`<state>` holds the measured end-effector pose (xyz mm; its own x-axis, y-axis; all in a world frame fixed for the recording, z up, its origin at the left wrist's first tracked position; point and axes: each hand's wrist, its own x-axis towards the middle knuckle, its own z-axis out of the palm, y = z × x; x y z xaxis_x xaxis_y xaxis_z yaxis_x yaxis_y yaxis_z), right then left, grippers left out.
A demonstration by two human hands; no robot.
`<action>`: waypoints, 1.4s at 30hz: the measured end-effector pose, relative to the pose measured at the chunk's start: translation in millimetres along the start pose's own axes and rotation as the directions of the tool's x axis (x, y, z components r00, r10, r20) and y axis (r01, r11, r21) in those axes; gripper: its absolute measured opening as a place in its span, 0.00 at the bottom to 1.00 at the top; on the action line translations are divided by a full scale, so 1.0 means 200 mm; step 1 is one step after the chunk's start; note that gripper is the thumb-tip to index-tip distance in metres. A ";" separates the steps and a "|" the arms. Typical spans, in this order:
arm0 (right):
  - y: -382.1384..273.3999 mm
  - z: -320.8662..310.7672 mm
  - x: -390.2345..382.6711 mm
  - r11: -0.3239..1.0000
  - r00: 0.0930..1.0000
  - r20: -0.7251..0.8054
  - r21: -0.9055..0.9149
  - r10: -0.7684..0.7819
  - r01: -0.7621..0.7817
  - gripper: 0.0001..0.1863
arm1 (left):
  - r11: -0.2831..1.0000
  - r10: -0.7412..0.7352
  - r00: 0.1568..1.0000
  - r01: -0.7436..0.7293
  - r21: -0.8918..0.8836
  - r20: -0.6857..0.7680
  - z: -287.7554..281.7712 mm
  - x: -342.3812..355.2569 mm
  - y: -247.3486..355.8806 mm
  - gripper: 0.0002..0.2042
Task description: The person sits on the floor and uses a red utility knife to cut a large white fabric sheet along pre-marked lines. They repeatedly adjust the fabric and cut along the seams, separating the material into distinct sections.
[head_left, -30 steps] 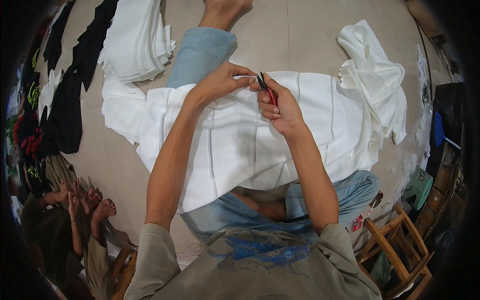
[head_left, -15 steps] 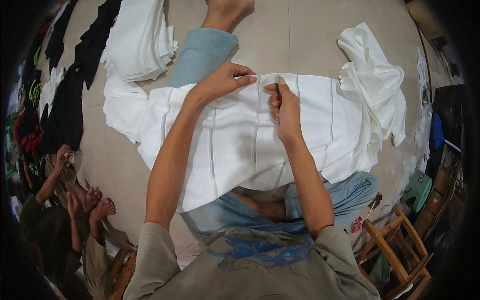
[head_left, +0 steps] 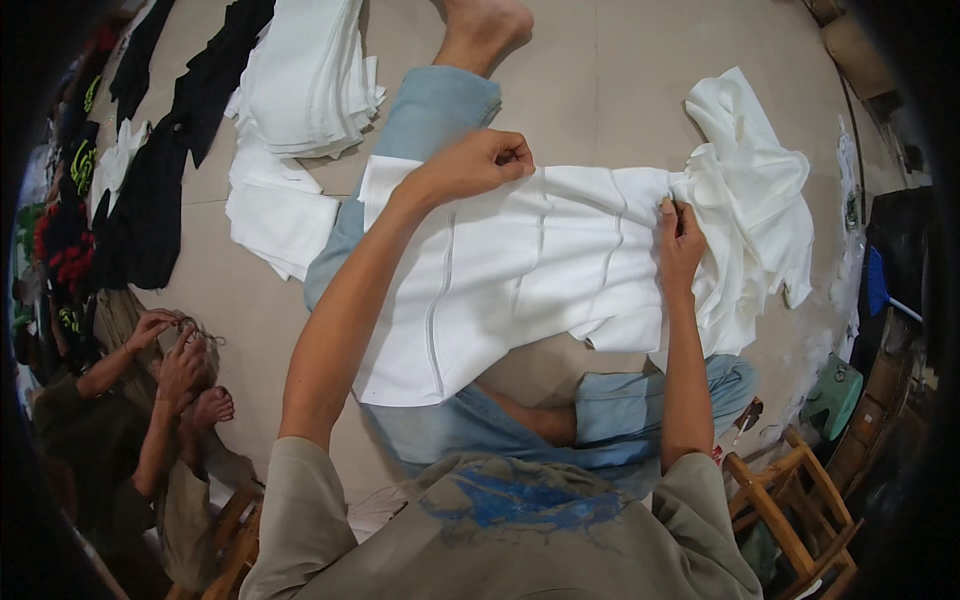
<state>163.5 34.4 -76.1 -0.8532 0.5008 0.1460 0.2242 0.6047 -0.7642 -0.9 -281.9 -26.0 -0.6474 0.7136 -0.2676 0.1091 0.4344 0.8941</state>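
Large white fabric panel with pale stitched seams (head_left: 520, 280) lies spread across the person's lap and blue-jeaned legs, centre of the frame, its lower edge hanging toward the bent knee.

Left hand (head_left: 478, 162), upper centre: closed in a loose fist, pinching the panel's top edge between thumb and curled fingers. The fabric runs down and to the right from under this hand.

Right hand (head_left: 680, 243), right of centre: fingers together and pressed flat on the panel near its right end, thumb tucked against the cloth. Whether it actually grips a fold I cannot tell. It sits well apart from the left hand, with the panel's top edge stretched between the two.

Just right of the right hand, touching the panel: crumpled heap of white cloth (head_left: 750, 190) on the beige tiled floor (head_left: 600, 90).

Upper left: neat stack of folded white pieces (head_left: 305, 75), with black garments (head_left: 160, 190) laid out further left.

Lower left: another person's hands (head_left: 175, 350) held close together.

Lower right: wooden chair frame (head_left: 790, 500).
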 end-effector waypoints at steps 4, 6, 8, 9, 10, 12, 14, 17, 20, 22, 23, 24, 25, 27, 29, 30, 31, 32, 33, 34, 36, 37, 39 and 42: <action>-0.19 0.03 -0.09 0.956 0.964 0.131 0.154 0.231 -0.250 0.21 | 0.996 -0.078 0.996 0.080 -0.041 0.031 0.10 0.03 -0.04 0.14; -0.35 0.10 -0.16 0.832 0.906 0.303 0.383 0.297 -0.401 0.26 | 0.996 -0.078 0.997 0.079 -0.042 0.027 0.11 0.02 -0.05 0.14; -0.50 0.17 -0.19 0.644 0.784 0.508 0.474 0.357 -0.600 0.27 | 0.994 -0.084 0.996 0.085 -0.074 0.016 0.09 0.00 -0.04 0.15; -0.57 0.21 -0.20 0.567 0.745 0.608 0.523 0.275 -0.637 0.27 | 0.991 -0.080 0.996 0.082 -0.107 0.024 0.08 0.00 -0.04 0.15; -0.62 0.24 -0.19 0.531 0.694 0.662 0.494 0.283 -0.688 0.27 | 0.985 -0.097 0.995 0.099 -0.145 0.024 0.07 -0.02 -0.04 0.15; -0.69 0.30 -0.16 0.491 0.639 0.707 0.459 0.304 -0.741 0.27 | 0.975 -0.105 0.994 0.105 -0.194 0.011 0.07 -0.03 -0.03 0.15; -0.72 0.34 -0.14 0.490 0.605 0.738 0.425 0.300 -0.761 0.28 | 0.973 -0.086 0.996 0.081 -0.215 -0.013 0.07 -0.04 -0.03 0.15; -0.73 0.37 -0.13 0.460 0.584 0.753 0.421 0.304 -0.782 0.29 | 0.953 -0.038 0.998 0.020 -0.303 -0.056 0.09 -0.04 -0.05 0.15; -0.72 0.38 -0.13 0.459 0.568 0.756 0.400 0.325 -0.794 0.28 | 0.962 -0.047 0.997 0.028 -0.272 -0.062 0.09 -0.04 -0.06 0.15; -0.72 0.38 -0.13 0.453 0.570 0.754 0.404 0.326 -0.794 0.28 | 0.966 -0.044 0.997 0.027 -0.258 -0.060 0.09 -0.04 -0.07 0.14; -0.72 0.38 -0.13 0.456 0.574 0.751 0.407 0.326 -0.791 0.28 | 0.969 -0.041 0.997 0.024 -0.244 -0.063 0.08 -0.04 -0.07 0.14; -0.72 0.39 -0.13 0.448 0.575 0.752 0.413 0.323 -0.793 0.28 | 0.968 -0.044 0.997 0.026 -0.250 -0.064 0.08 -0.04 -0.07 0.14; -0.72 0.39 -0.13 0.442 0.576 0.753 0.420 0.317 -0.793 0.28 | 0.967 -0.041 0.997 0.023 -0.255 -0.067 0.08 -0.04 -0.07 0.14; -0.73 0.39 -0.13 0.440 0.578 0.754 0.424 0.312 -0.791 0.28 | 0.966 -0.046 0.997 0.027 -0.256 -0.069 0.08 -0.04 -0.06 0.14; -0.73 0.39 -0.13 0.447 0.577 0.753 0.419 0.315 -0.790 0.28 | 0.968 -0.064 0.996 0.045 -0.249 -0.067 0.08 -0.04 -0.06 0.14; -0.73 0.39 -0.13 0.448 0.581 0.753 0.424 0.308 -0.787 0.28 | 0.965 -0.059 0.996 0.039 -0.258 -0.070 0.08 -0.04 -0.06 0.14; -0.73 0.39 -0.13 0.450 0.585 0.751 0.428 0.305 -0.784 0.28 | 0.963 -0.057 0.996 0.036 -0.266 -0.074 0.09 -0.04 -0.06 0.14; -0.73 0.39 -0.13 0.454 0.589 0.748 0.429 0.305 -0.781 0.28 | 0.961 -0.056 0.995 0.033 -0.274 -0.079 0.09 -0.04 -0.06 0.14; -0.74 0.39 -0.12 0.450 0.587 0.752 0.431 0.300 -0.782 0.28 | 0.962 -0.056 0.996 0.034 -0.270 -0.076 0.09 -0.04 -0.06 0.14; -0.74 0.38 -0.12 0.449 0.584 0.754 0.428 0.300 -0.784 0.28 | 0.963 -0.056 0.996 0.035 -0.268 -0.072 0.09 -0.04 -0.07 0.14; -0.74 0.38 -0.12 0.448 0.574 0.758 0.416 0.310 -0.792 0.27 | 0.964 -0.049 0.996 0.029 -0.263 -0.071 0.09 -0.04 -0.07 0.14; -0.74 0.38 -0.12 0.448 0.565 0.760 0.404 0.320 -0.797 0.26 | 0.965 -0.041 0.996 0.021 -0.263 -0.073 0.09 -0.04 -0.07 0.14; -0.74 0.38 -0.11 0.433 0.553 0.766 0.398 0.328 -0.809 0.26 | 0.968 -0.032 0.996 0.011 -0.253 -0.079 0.09 -0.04 -0.07 0.13; -0.73 0.38 -0.11 0.373 0.541 0.786 0.426 0.299 -0.824 0.26 | 0.970 -0.045 0.996 0.027 -0.240 -0.071 0.08 -0.04 -0.07 0.13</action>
<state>112.7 -112.3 -15.7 -0.7650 -0.0350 -0.6431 0.5862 -0.4514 -0.6727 15.1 -284.8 -42.5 -0.7035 0.6525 -0.2816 -0.0927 0.3087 0.9466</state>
